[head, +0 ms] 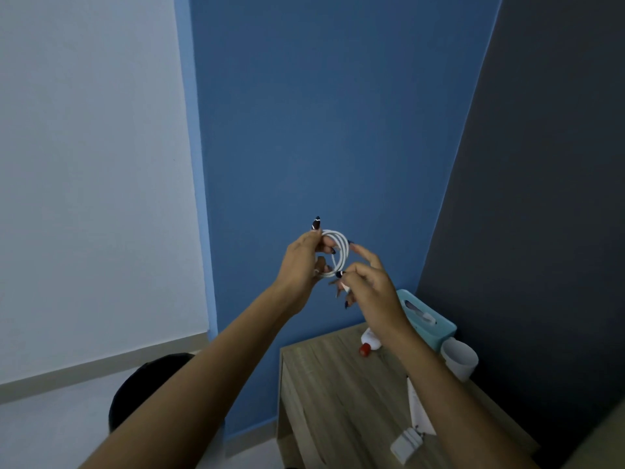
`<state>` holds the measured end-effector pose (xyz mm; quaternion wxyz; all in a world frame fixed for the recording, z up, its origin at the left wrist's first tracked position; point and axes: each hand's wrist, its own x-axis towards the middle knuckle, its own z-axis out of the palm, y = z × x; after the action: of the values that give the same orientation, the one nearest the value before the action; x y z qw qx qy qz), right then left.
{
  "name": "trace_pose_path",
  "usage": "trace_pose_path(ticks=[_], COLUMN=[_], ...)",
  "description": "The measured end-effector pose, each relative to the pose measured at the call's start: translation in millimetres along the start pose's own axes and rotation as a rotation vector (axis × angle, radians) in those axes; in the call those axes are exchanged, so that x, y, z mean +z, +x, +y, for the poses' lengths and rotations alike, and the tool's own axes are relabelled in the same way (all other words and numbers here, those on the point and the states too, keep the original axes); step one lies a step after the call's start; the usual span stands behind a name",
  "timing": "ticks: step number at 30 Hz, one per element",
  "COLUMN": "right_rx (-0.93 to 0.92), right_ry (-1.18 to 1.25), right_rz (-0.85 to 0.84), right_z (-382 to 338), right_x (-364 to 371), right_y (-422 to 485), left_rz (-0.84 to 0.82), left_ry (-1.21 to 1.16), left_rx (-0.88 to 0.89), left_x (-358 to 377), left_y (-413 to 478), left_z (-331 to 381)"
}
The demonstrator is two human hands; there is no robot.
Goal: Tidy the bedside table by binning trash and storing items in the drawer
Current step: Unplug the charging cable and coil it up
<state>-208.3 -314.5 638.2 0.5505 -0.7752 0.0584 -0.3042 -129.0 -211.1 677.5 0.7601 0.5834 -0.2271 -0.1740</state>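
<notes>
White cable (pixel 339 253), coiled in loops, is held above the tabletop (pixel 341 387): left hand (pixel 301 265) pinches the coil, right hand (pixel 367 286) grips its loose end. Best to tuck that end through snugly so the coil holds in the drawer.

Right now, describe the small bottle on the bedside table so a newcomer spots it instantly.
Start at the wooden bedside table against the blue wall. At its far edge, the small white bottle lies on its side, just left of the teal tissue box. Its red cap sets it apart; the other table items are white or teal.
</notes>
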Motion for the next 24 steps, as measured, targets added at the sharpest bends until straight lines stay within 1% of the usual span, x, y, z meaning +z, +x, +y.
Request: trace_pose_path(ticks=[3,4,7,9,11,14,20,22,24], right_rx=[0.156,0.17,0.148,0.121,0.105,0.161,0.233,0.244,0.259], right_ry=[0.379,0.432,0.42,0.367,0.347,0.454,0.593,0.599,0.58], right_rz=[-0.067,-0.098,-0.206,-0.237,-0.235,-0.224,-0.287,-0.274,-0.226], right_z=[2.8,2.6,4.7,5.0,7.0,8.5,18.5,16.8,14.3], right_x=[2.6,1.2,-6.5,-10.3,-11.3,-11.2,-14.0,-13.9,-12.4], right_y=[0.8,-0.5,-2.3,-1.8,-0.9,-2.0,-3.2,-4.7,-5.6], left_rz=[-0.002,-0.007,-0.022,-0.03,-0.036,-0.053,-0.076,-0.087,-0.085], left_ry=[-0.008,-0.014,-0.051,-0.06,-0.066,-0.075,-0.089,-0.077,-0.074], left_rx=[-0.003,-0.008,-0.035,-0.051,-0.061,-0.064,-0.069,-0.062,-0.059], left_x=[0.6,0.1,-1.8,-1.7,-0.8,0.7,3.2,3.8,5.0], left_y=[0.4,0.5,0.9,1.1,0.5,-1.0,-2.6,-3.3,-3.5], left_z=[0.0,0.2,0.9,0.4,-0.4,-0.4,-2.6,-4.2,-6.3])
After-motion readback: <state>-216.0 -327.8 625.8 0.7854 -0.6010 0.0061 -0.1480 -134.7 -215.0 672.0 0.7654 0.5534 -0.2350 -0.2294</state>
